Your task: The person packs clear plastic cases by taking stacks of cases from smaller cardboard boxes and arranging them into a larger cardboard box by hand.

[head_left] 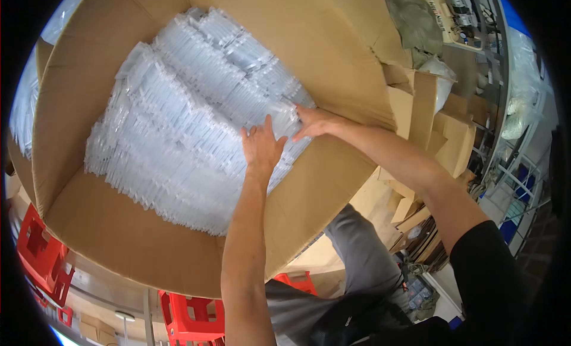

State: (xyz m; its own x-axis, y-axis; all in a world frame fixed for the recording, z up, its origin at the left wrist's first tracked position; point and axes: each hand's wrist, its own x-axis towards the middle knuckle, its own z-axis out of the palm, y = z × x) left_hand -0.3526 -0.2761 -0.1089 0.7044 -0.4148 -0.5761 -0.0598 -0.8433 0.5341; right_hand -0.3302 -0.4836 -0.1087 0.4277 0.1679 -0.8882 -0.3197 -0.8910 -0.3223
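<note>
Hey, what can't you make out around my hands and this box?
In the head view:
Bottom of the carton: hidden under the plastic packets.
What the packets contain: too small, with glare.
Your right hand: its fingers hide whether it pinches a packet.
Lower red stool: covered partly by the carton, cut by the bottom edge.

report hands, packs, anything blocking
Left hand open over plastic packs. Right hand at packs, grip unclear. Packs in rows inside cardboard box. Nothing visibly blocking.
</note>
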